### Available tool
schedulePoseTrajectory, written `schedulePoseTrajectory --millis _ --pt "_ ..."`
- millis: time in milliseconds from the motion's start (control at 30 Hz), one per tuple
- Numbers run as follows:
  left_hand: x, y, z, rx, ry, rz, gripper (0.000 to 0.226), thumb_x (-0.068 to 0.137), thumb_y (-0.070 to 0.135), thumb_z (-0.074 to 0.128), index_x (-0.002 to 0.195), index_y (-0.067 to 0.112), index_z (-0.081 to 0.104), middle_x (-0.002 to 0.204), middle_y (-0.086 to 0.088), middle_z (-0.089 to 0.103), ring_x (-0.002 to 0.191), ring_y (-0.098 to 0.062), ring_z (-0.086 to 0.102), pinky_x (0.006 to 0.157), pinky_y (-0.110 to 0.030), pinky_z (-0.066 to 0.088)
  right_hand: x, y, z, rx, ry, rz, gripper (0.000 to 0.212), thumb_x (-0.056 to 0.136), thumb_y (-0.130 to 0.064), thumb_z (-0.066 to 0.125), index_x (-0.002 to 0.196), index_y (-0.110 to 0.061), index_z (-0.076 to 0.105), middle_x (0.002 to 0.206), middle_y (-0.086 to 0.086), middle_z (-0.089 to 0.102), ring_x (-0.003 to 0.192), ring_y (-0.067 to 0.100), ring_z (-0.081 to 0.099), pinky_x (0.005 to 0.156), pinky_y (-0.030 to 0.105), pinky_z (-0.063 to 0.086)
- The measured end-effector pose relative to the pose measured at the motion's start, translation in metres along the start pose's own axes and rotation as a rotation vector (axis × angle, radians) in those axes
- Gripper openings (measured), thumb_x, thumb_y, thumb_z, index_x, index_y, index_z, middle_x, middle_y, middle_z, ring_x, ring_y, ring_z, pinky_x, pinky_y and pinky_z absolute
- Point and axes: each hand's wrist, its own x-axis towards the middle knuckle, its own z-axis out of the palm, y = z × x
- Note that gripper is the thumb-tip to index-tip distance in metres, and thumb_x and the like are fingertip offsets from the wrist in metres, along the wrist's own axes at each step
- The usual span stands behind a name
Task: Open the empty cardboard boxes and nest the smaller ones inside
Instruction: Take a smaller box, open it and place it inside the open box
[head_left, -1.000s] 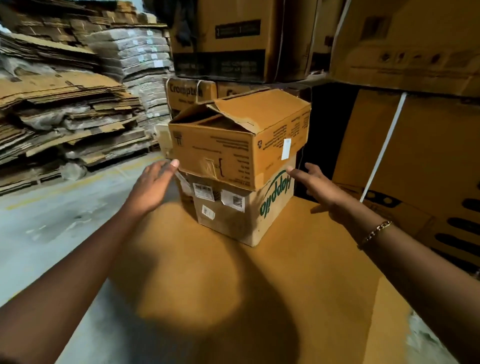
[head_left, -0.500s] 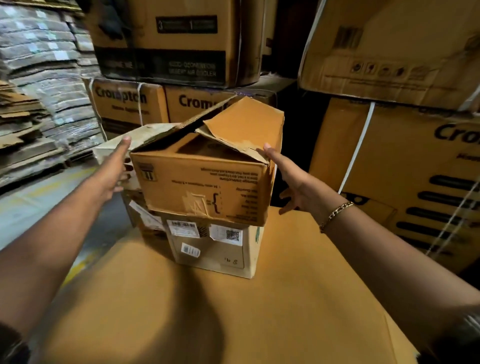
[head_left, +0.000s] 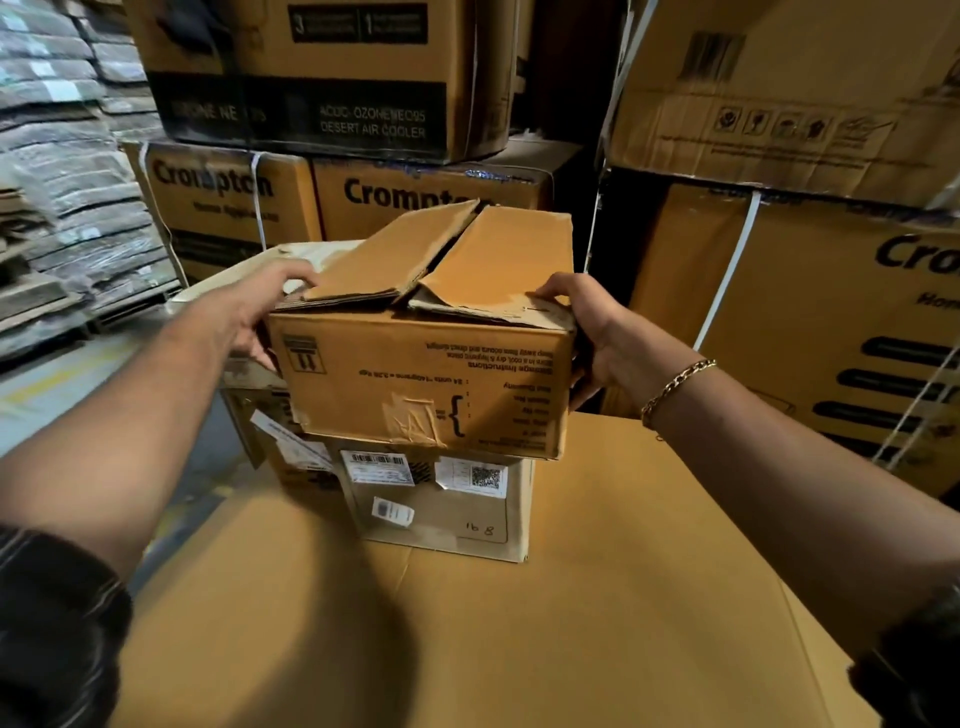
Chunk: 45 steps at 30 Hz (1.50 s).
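Between left hand (head_left: 248, 318) and right hand (head_left: 598, 335), both gripping its ends, sits the box (head_left: 415, 387).

strapped crompton cartons (head_left: 228, 202) stacked behind under an air cooler carton (head_left: 322, 78); flattened cardboard piles (head_left: 62, 182) left, grey concrete floor (head_left: 62, 384).

You work in dim, warm light from above and behind; your shadow (head_left: 322, 639) lies dark on the cardboard surface (head_left: 649, 571) at lower centre. The upper-left stacks (head_left: 62, 171) look paler and cooler. Print on the box (head_left: 415, 384) reads sharp. Your sleeves (head_left: 52, 623) blur in the lower corners, and straight edges bow near the sides.
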Motion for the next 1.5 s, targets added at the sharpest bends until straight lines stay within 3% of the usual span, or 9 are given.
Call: schedulePoseTrajectory --millis 233,367,567,700,800,967,1033,1333,1500 --pt "0.002 -0.007 0.006 0.069 -0.021 0.014 0.098 0.056 0.075 0.078 0.135 0.022 0.052 0.117 -0.019 0.068 0.109 -0.038 0.064 0.094 -0.062 0.051 -0.004 0.001 0.008 -0.052 0.045 -0.033 0.064 0.083 -0.066 0.061 0.114 -0.011 0.062 0.098 0.014 0.074 0.102 0.042 0.066 0.098 0.072 0.041" --pt "-0.020 0.001 0.012 0.054 -0.006 0.059 0.072 0.075 0.068 0.070 0.127 0.022 0.052 0.111 -0.018 0.067 0.100 -0.032 0.063 0.094 -0.050 0.051 -0.008 0.002 -0.004 -0.024 0.006 -0.042 0.057 0.080 -0.063 0.066 0.108 -0.013 0.062 0.097 0.011 0.075 0.101 0.039 0.068 0.098 0.071 0.041" --pt "-0.052 -0.008 0.047 -0.055 -0.001 0.119 0.048 0.083 0.058 0.069 0.108 0.020 0.054 0.068 -0.006 0.071 0.070 -0.018 0.065 0.054 -0.026 0.054 -0.019 0.007 -0.054 0.015 -0.062 -0.095 0.036 0.083 -0.051 0.066 0.095 -0.017 0.061 0.076 0.003 0.070 0.075 0.025 0.067 0.095 0.055 0.047" --pt "-0.063 -0.026 0.079 -0.161 -0.033 0.122 0.118 0.036 0.084 0.081 0.134 0.024 0.058 0.131 -0.006 0.066 0.122 -0.029 0.060 0.107 -0.052 0.043 -0.036 0.023 -0.096 0.134 -0.093 -0.111 0.032 0.077 -0.039 0.072 0.095 -0.013 0.064 0.087 0.007 0.068 0.067 0.025 0.064 0.078 0.039 0.052" --pt "-0.101 -0.023 0.123 -0.160 -0.010 0.211 0.112 0.044 0.086 0.076 0.134 0.021 0.060 0.134 0.007 0.057 0.129 -0.022 0.050 0.114 -0.045 0.031 -0.060 0.044 -0.133 0.222 -0.084 -0.117 0.029 0.083 -0.037 0.070 0.095 -0.011 0.063 0.078 0.007 0.068 0.061 0.022 0.065 0.058 0.029 0.055" --pt "-0.157 -0.036 0.207 -0.234 -0.020 0.294 0.060 0.078 0.067 0.069 0.119 0.024 0.069 0.113 0.002 0.069 0.114 -0.023 0.060 0.103 -0.039 0.042 -0.105 0.101 -0.205 0.151 0.040 -0.267 0.074 0.068 -0.052 0.085 0.123 -0.007 0.063 0.100 0.010 0.076 0.083 0.027 0.073 0.076 0.038 0.059" --pt "-0.183 -0.047 0.241 -0.246 -0.028 0.283 0.064 0.074 0.075 0.065 0.115 0.026 0.069 0.110 0.002 0.069 0.112 -0.023 0.060 0.099 -0.042 0.043 -0.123 0.129 -0.234 0.084 0.152 -0.320 0.092 0.056 -0.058 0.090 0.129 -0.012 0.059 0.108 0.008 0.076 0.089 0.023 0.075 0.072 0.033 0.058" --pt "-0.300 -0.099 0.410 -0.175 -0.187 0.225 0.083 0.062 0.086 0.064 0.111 0.020 0.071 0.109 0.002 0.072 0.106 -0.021 0.063 0.089 -0.036 0.045 -0.227 0.279 -0.378 0.101 0.366 -0.269 0.079 0.063 -0.053 0.087 0.125 -0.016 0.057 0.105 0.004 0.075 0.090 0.020 0.073 0.063 0.024 0.056" --pt "-0.358 -0.112 0.500 -0.158 -0.328 0.212 0.102 0.060 0.088 0.064 0.133 0.016 0.058 0.130 -0.005 0.062 0.120 -0.027 0.055 0.093 -0.039 0.040 -0.293 0.345 -0.461 0.125 0.430 -0.207 0.108 0.039 -0.062 0.094 0.128 -0.013 0.059 0.110 0.009 0.075 0.098 0.027 0.074 0.086 0.040 0.059"
